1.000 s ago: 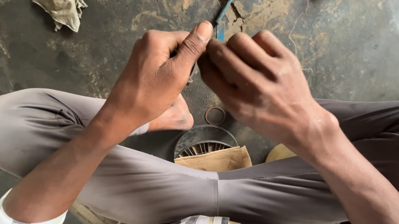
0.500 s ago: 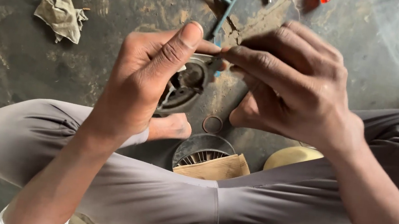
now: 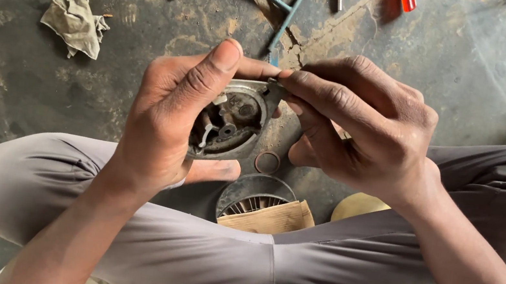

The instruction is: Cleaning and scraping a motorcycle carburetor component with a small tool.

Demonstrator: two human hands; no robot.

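Soft even daylight, faint shadows, sharp focus throughout.

a round grey metal housing [image 3: 232, 123], open face up with small metal parts inside, tilted, held above a copper ring [image 3: 267, 162] on the floor.

The left hand [image 3: 171, 118] is now turning the round metal housing [image 3: 229, 122] open-side up, exposing its inner parts, while the right hand [image 3: 365, 131] is shifting rightward, its fingertips [image 3: 290, 78] pinching the housing's upper rim.
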